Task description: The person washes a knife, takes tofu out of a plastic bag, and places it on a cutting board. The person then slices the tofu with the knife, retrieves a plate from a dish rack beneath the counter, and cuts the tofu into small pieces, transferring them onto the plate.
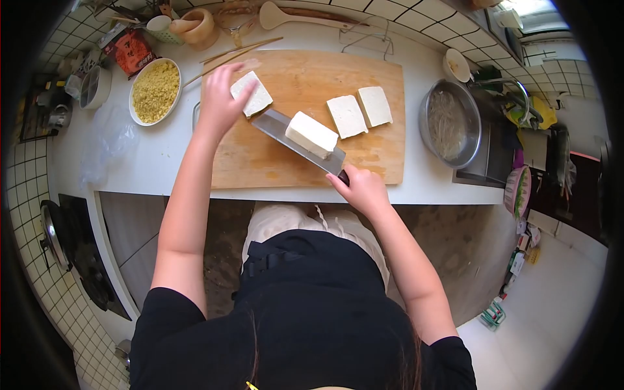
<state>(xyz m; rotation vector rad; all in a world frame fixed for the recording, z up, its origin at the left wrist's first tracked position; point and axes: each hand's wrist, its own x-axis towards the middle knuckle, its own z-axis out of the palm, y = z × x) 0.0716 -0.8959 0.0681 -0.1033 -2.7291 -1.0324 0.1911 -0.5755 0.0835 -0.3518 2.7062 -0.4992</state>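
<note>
My right hand is wrapped round the dark handle of a cleaver, whose broad blade points to the upper left over the wooden cutting board. A thick block of tofu rests on the blade. At the board's upper left lies a tofu slice. My left hand is at that slice's left edge, its thumb apart from the fingers and overlapping the slice; whether it presses on it I cannot tell. Two more tofu slices lie side by side on the right of the board.
Left of the board are a bowl of yellow crumbly food, a red packet and a plastic bag. Chopsticks, a wooden mortar and a wooden spoon lie behind. A metal basin with noodle-like strands stands right.
</note>
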